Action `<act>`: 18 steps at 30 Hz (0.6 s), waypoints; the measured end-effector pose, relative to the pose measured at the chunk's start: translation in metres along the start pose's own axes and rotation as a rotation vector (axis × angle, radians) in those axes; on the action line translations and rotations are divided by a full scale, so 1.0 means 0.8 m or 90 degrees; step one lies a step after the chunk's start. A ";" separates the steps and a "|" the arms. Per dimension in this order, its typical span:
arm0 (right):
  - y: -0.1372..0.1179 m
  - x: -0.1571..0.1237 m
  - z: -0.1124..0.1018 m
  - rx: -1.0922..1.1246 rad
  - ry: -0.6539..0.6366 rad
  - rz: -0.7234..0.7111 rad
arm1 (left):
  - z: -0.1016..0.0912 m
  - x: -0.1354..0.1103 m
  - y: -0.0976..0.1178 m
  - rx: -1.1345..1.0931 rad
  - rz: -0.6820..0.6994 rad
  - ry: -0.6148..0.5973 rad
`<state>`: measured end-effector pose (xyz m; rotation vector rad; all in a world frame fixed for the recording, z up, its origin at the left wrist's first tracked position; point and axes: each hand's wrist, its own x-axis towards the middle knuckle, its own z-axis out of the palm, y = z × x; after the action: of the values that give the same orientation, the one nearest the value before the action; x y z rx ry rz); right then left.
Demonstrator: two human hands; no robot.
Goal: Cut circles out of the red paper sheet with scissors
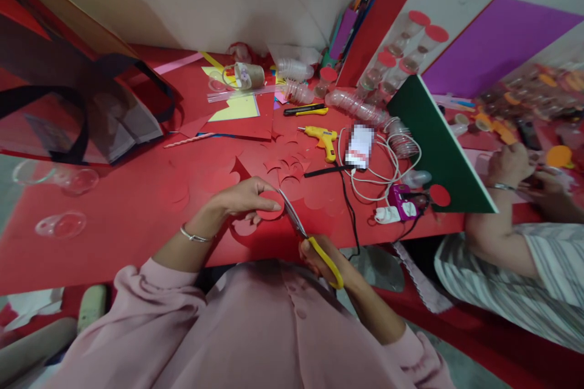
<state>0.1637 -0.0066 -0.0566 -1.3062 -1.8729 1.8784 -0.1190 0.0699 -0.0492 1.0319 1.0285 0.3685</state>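
Note:
Between the thumb and fingers of my left hand [249, 199] is a red paper circle [270, 205], held flat above the table. My right hand [322, 255] grips the yellow handle of a pair of scissors [314, 243]. Their metal blades point away from me to the upper left, beside the circle's right edge. Whether the blades touch the paper I cannot tell. Red paper offcuts [289, 164] with curved edges lie just beyond my hands, hard to pick out against the red table [137, 213].
A yellow glue gun [323, 138], a utility knife [305, 109], a phone [359, 146] and cables lie ahead. A purple plug adapter [404, 202] stands right, by a green divider board [431, 146]. Beyond it a co-worker's hands [513, 164] are busy. Plastic cups [61, 225] and a bag [82, 97] occupy the left.

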 end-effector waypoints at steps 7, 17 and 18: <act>0.012 0.009 0.007 0.012 0.018 0.025 | -0.002 -0.004 -0.004 -0.030 -0.009 0.021; 0.013 0.019 0.008 -0.058 0.220 0.009 | 0.009 -0.014 0.016 0.055 0.076 0.235; 0.012 0.019 0.007 -0.075 0.254 0.020 | 0.018 -0.022 0.027 0.075 0.132 0.303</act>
<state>0.1552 -0.0018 -0.0729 -1.6125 -1.7773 1.4028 -0.1117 0.0608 -0.0199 1.1908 1.3835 0.7560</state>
